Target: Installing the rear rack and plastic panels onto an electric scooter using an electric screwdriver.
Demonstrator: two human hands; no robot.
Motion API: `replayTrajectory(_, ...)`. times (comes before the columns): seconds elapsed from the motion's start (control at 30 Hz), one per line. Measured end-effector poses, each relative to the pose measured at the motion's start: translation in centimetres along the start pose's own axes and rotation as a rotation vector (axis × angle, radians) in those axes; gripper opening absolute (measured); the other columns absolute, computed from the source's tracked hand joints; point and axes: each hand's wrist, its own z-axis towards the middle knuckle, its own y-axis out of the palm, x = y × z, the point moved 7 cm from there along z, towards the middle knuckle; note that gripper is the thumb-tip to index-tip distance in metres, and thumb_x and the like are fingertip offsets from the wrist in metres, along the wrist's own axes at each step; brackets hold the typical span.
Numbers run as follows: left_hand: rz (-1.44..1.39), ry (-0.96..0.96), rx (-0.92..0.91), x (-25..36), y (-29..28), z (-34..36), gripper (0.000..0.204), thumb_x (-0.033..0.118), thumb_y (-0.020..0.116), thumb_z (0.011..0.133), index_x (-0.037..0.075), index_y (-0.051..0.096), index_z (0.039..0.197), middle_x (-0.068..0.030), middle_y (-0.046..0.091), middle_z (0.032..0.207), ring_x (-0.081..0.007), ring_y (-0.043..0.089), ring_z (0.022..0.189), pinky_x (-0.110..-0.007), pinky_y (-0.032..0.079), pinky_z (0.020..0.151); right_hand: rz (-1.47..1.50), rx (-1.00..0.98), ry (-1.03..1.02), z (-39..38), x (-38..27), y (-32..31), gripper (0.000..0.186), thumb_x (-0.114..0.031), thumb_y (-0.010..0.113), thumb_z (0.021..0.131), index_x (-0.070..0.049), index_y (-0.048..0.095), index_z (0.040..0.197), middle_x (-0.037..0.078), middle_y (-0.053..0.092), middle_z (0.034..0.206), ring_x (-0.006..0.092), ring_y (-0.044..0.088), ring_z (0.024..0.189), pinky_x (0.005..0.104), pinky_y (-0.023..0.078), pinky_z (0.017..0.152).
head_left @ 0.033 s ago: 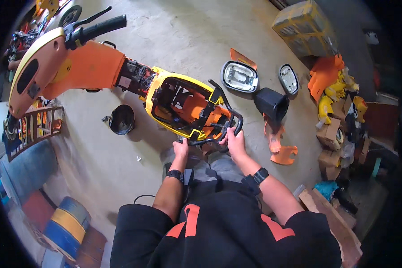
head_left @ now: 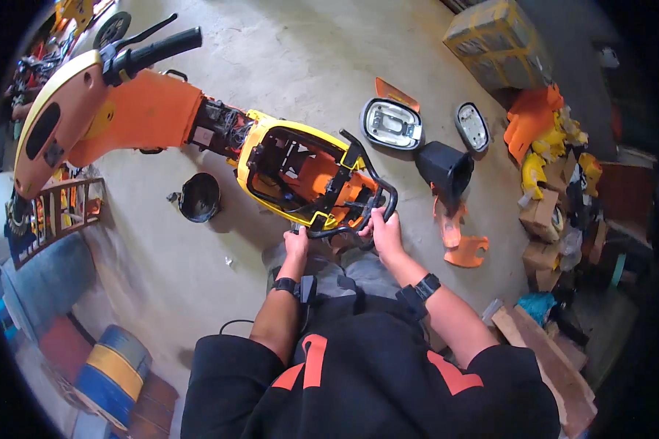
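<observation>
A partly stripped orange and yellow scooter (head_left: 135, 110) stands in front of me, its handlebar at the far left. Its seat is off, and the yellow rim frames an open bay with black parts and orange panels inside. A black tubular grab rail (head_left: 390, 192) curves round the tail. My left hand (head_left: 295, 240) is closed on the rail's near left part, and my right hand (head_left: 383, 231) is wrapped round its rear right bend. Some fingers of both hands are hidden under the rail.
Right of the scooter lie a white-lined seat (head_left: 392, 123), a black bucket-shaped part (head_left: 445, 167) and orange panels (head_left: 466, 252). A black bowl (head_left: 199, 197) rests left. A taped carton (head_left: 499, 44) and piled parts line the right; a blue-yellow drum (head_left: 113, 374) stands lower left.
The view has turned very slightly, so the handlebar appears a little lower and farther left. Both hands keep their hold on the grab rail.
</observation>
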Motion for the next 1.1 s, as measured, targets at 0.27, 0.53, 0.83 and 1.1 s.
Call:
replayTrajectory(0.27, 0.260, 0.044, 0.156, 6.4, -3.6, -4.1, 0.055, 0.029, 0.060, 0.098, -0.009, 0.046, 0.136, -0.0293, 0.063, 0.123, -0.0386, 0.064, 0.113, -0.050, 0.051, 0.097, 0.134, -0.016, 0.032, -1.1, 0.2, -0.3, 0.023, -0.025, 0.059, 0.105, -0.007, 0.049, 0.116, 0.008, 0.064, 0.094, 0.0176, 0.071, 0.072, 0.0323, 0.058, 0.067)
replayTrajectory(0.53, 0.471, 1.203, 0.206, 15.5, -1.0, -11.8, 0.044, 0.022, 0.064, 0.097, -0.002, 0.054, 0.132, -0.0218, 0.058, 0.135, -0.0385, 0.053, 0.130, -0.049, 0.041, 0.112, 0.005, 0.153, -0.236, -0.9, 2.7, -5.1, 0.046, -0.031, 0.057, 0.108, 0.002, 0.046, 0.138, 0.014, 0.062, 0.125, 0.0173, 0.061, 0.114, 0.0343, 0.049, 0.102)
replayTrajectory(0.83, 0.842, 1.044, 0.153, 17.9, 4.4, -6.4, 0.037, 0.039, 0.049, 0.106, 0.004, 0.060, 0.116, -0.0192, 0.072, 0.096, -0.0345, 0.070, 0.096, -0.049, 0.038, 0.108, 0.086, 0.223, 0.188, -2.4, 16.6, -15.1, 0.040, -0.036, 0.052, 0.109, -0.005, 0.053, 0.133, 0.012, 0.069, 0.118, 0.0210, 0.068, 0.107, 0.0344, 0.051, 0.092)
replayTrajectory(1.1, 0.885, 0.953, 0.254, 17.1, 4.1, -5.4, 0.041, 0.044, 0.039, 0.109, 0.006, 0.052, 0.118, -0.0281, 0.071, 0.081, -0.0497, 0.069, 0.076, -0.060, 0.053, 0.069, 0.256, 0.132, 0.120, 6.0, 29.6, -13.5, 0.035, -0.035, 0.059, 0.105, -0.001, 0.064, 0.113, 0.008, 0.073, 0.095, 0.0142, 0.070, 0.086, 0.0308, 0.053, 0.076)
